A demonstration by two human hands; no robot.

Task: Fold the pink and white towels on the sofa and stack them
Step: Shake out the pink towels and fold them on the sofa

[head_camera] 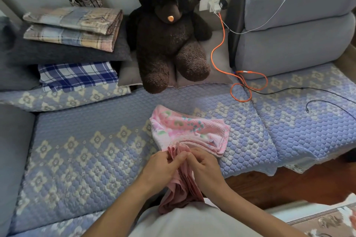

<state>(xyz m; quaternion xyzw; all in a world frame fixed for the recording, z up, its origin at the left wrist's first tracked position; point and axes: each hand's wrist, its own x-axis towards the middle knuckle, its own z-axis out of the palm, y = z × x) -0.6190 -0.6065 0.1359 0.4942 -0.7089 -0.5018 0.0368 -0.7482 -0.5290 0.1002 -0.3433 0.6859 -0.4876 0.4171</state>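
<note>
Pink plain towel (181,183) bunched between left hand (163,169) and right hand (204,167), both pinching its top edge at sofa (77,150) front. Floral pink towel (188,131) lies folded just behind. Step looks like unbunching; next, find corners and spread flat.

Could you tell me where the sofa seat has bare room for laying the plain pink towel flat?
Left of the floral towel, the seat is bare up to the checked cloths. Right of it, cables crowd the back.
</note>
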